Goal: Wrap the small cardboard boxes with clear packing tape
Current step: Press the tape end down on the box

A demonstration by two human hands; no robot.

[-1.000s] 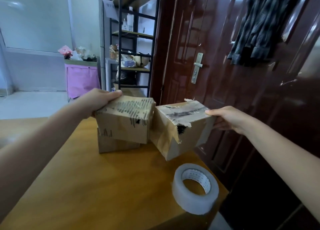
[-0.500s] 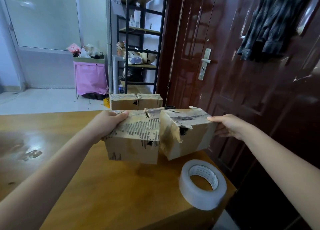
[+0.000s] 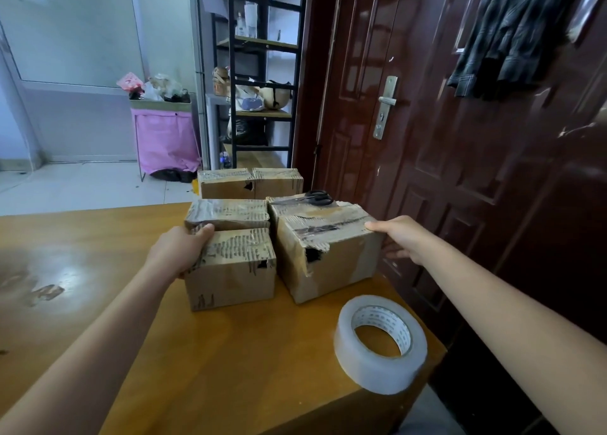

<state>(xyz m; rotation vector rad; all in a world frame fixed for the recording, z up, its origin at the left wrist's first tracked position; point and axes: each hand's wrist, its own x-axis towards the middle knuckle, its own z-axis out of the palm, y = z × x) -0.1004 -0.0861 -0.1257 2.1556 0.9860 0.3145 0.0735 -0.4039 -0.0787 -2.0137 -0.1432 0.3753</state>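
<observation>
Boxes of worn cardboard, clustered at centre frame on the wooden counter (image 3: pixel 98 237). Left hand (image 3: pixel 179 252) curled round the upper left corner of the near left box (image 3: pixel 230 270); thumb on top. Right hand (image 3: pixel 399 237) gripping the right side of the near right box (image 3: pixel 325 257), thumb laid on its top edge, fingers down the far side. Both boxes closed, contents hidden; dark torn hole in the right one's front face. Behind them, two more boxes, with scissors (image 3: pixel 317 198) lying on the rear right box (image 3: pixel 295 205). Farther back, another pair of boxes (image 3: pixel 249 183) side by side. Roll of clear packing tape (image 3: pixel 379 342) lying flat at lower right, near the counter's corner, apart from the boxes.
</observation>
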